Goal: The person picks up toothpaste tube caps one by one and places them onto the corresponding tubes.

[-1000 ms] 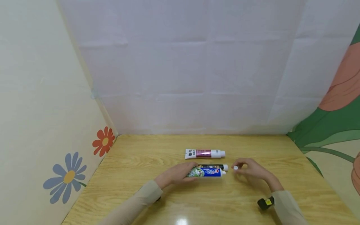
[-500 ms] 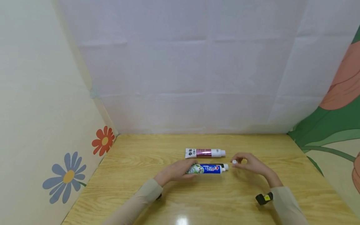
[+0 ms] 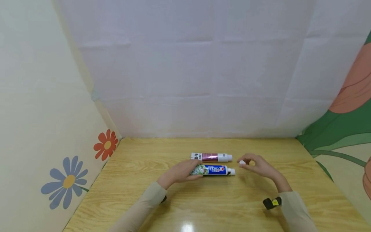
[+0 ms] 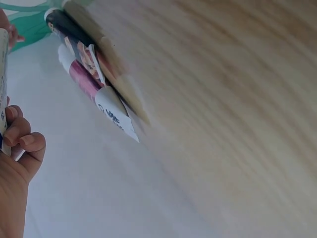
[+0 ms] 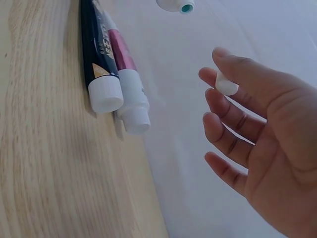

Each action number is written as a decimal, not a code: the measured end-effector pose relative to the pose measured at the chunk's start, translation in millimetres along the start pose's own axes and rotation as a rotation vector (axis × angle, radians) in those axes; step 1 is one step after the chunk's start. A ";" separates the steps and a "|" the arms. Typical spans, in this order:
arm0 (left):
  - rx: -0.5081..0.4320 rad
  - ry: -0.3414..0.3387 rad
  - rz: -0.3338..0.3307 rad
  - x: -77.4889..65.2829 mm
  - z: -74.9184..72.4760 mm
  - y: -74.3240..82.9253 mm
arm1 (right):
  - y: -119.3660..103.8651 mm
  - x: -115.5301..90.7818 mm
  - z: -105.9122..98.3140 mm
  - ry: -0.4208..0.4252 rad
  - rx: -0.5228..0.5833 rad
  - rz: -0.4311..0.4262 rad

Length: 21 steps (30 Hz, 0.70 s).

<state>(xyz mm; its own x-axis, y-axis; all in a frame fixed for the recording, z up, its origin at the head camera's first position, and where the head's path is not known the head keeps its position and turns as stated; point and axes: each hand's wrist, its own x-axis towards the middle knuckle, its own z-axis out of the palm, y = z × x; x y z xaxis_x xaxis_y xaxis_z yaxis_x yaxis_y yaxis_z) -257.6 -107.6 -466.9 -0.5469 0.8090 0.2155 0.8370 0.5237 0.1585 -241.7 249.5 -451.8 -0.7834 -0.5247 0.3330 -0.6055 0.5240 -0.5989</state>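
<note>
My left hand point(image 3: 181, 170) grips a blue and green toothpaste tube point(image 3: 215, 169) by its tail end, raised above the table. The tube's bare nozzle point(image 5: 186, 8), with a green opening, shows at the top of the right wrist view. Between thumb and index finger, my right hand point(image 3: 259, 166) pinches a small white cap point(image 5: 227, 85); its other fingers are loosely bent. A gap separates the cap from the nozzle. Below the held tube lies a black toothpaste tube point(image 5: 101, 54) with a white cap, mostly hidden in the head view.
A pink and white toothpaste tube point(image 3: 210, 157), capped, lies on the wooden table point(image 3: 203, 203) beside the black one. A white sheet point(image 3: 185, 80) hangs behind the table, and flower-patterned panels point(image 3: 69, 182) stand at both sides.
My left hand has moved the blue and green tube up and away, so it now covers most of the black tube. My right hand has moved the same way and tilted the cap.
</note>
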 end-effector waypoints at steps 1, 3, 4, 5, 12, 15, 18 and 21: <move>0.000 0.009 0.009 0.4 -0.8 -0.4 | -0.4 0.4 -0.7 0.003 -0.002 0.000; 0.010 0.023 0.023 1.0 -2.2 -1.3 | -0.8 1.3 -1.9 0.009 -0.004 -0.004; 0.016 0.030 0.028 1.2 -2.4 -1.8 | -1.0 1.7 -2.3 0.010 -0.001 -0.002; 0.023 0.036 0.035 1.6 -3.0 -2.3 | -1.2 2.2 -2.8 0.011 -0.001 -0.001; 0.050 0.062 0.071 4.2 -7.5 -4.3 | -13.6 3.5 -5.3 0.042 -0.011 0.021; 0.071 0.082 0.082 5.0 -10.0 -3.6 | -29.8 4.3 -9.2 0.067 0.008 0.021; 0.101 0.101 0.093 5.2 -11.3 -3.6 | -42.2 5.0 -13.6 0.083 0.027 0.021; 0.124 0.131 0.115 5.7 -12.5 -3.9 | -39.7 5.4 -13.8 0.102 0.030 -0.002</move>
<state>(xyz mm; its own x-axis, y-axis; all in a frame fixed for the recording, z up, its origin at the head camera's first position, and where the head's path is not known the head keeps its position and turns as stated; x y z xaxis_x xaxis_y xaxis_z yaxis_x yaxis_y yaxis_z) -264.2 -108.4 -454.3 -0.4385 0.8277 0.3502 0.8849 0.4657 0.0073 -223.8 235.1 -416.2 -0.7931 -0.4539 0.4063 -0.6042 0.5014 -0.6192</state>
